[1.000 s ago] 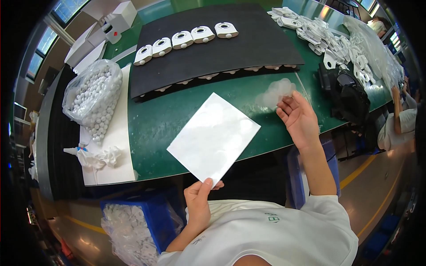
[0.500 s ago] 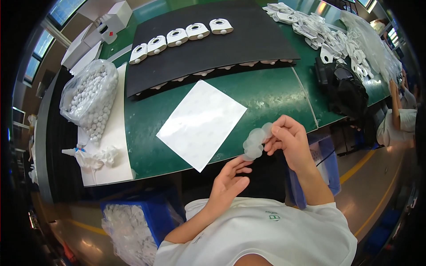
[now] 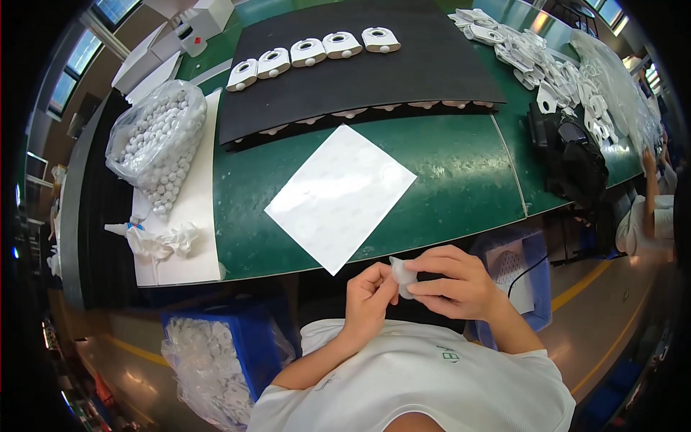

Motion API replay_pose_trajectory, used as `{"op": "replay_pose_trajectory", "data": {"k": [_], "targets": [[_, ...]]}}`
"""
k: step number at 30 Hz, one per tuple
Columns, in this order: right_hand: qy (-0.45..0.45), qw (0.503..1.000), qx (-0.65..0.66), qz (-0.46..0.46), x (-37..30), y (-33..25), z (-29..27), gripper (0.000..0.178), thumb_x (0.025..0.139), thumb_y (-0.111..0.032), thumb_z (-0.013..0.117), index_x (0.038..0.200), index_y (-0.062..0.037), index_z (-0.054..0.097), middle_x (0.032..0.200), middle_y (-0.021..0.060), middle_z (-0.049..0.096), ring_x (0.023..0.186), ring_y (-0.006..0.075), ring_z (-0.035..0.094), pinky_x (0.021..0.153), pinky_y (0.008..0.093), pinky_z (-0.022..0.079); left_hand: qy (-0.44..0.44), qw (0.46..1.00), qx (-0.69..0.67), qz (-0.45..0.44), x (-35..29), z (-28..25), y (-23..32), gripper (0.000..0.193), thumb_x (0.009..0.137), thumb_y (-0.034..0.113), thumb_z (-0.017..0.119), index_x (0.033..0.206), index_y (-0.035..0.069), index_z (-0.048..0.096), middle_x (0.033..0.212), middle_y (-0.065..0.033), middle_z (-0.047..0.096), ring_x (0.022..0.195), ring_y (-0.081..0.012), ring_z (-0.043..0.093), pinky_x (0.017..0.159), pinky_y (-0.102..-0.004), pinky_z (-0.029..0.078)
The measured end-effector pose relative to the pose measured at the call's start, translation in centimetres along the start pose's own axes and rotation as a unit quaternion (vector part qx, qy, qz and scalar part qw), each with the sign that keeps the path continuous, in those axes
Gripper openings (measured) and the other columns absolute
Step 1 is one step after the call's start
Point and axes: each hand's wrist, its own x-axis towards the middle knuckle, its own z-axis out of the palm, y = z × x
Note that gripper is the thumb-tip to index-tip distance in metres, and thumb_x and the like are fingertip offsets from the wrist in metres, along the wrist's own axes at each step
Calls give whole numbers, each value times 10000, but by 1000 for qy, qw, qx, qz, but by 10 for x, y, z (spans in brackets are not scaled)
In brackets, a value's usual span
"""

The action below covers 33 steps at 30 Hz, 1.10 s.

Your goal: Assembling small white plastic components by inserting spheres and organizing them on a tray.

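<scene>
Close in front of my body, just off the near table edge, both hands meet at a small bunch of thin translucent white discs [image 3: 404, 276]. My right hand [image 3: 461, 282] pinches the discs between thumb and fingers from the right. From the left, my left hand [image 3: 366, 301] is closed with its thumb and forefinger at their edge. The discs are bunched and partly hidden by the fingers. A white glossy sheet [image 3: 340, 198] lies on the green table [image 3: 461, 187] beyond my hands, turned like a diamond.
A black board [image 3: 374, 79] carries several white plastic parts [image 3: 307, 52]. At left, a bag of white balls [image 3: 162, 137] stands near crumpled tissue [image 3: 165, 241]. White parts are piled [image 3: 533, 61] beside a black bag [image 3: 576, 155]. Blue bins [image 3: 248, 345] flank me; another person [image 3: 646, 223] is far right.
Both hands have drawn down toward my body and come together. The discs, spread in a fanned chain before, are now bunched between my fingers. My left hand has closed.
</scene>
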Motion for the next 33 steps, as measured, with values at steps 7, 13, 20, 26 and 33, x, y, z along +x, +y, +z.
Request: {"op": "replay_pose_trajectory", "data": {"k": [7, 13, 20, 26, 33], "targets": [[-42, 980, 175, 79, -4, 1, -10, 500, 649, -157, 608, 1120, 9, 629, 1125, 186, 617, 974, 329, 582, 850, 404, 453, -15, 999, 46, -7, -6, 6, -6, 123, 916, 101, 540, 848, 9, 584, 668, 8, 560, 611, -36, 498, 538, -183, 365], [114, 935, 239, 234, 3, -4, -15, 181, 841, -5, 489, 893, 76, 642, 881, 193, 671, 721, 236, 644, 673, 320, 510, 13, 986, 158, 41, -1, 15, 12, 154, 883, 126, 598, 790, 4, 593, 597, -10, 539, 562, -72, 500, 503, -222, 375], [314, 840, 361, 256, 48, 9, -18, 177, 921, -93, 525, 864, 31, 637, 882, 139, 679, 757, 183, 651, 657, 294, 529, -12, 820, 390, 418, 15, 7, 21, 451, 824, 443, 630, 867, -5, 652, 717, -92, 600, 615, -238, 567, 552, -307, 454], [240, 928, -273, -79, 82, 36, -48, 83, 805, -92, 642, 839, -16, 642, 880, 118, 670, 764, 213, 647, 671, 312, 527, 38, 694, 554, 459, 9, -1, 40, 530, 827, 449, 609, 1085, -14, 611, 1084, -147, 606, 1015, -320, 547, 886, -419, 397], [-159, 931, -280, -171, 89, 67, -21, 136, 682, -91, 663, 797, -32, 619, 819, 52, 646, 757, 244, 617, 719, 359, 516, 56, 668, 685, 286, 17, -7, 32, 620, 809, 347, 646, 1277, -24, 478, 1339, -163, 471, 1292, -320, 383, 1062, -473, 238]]}}
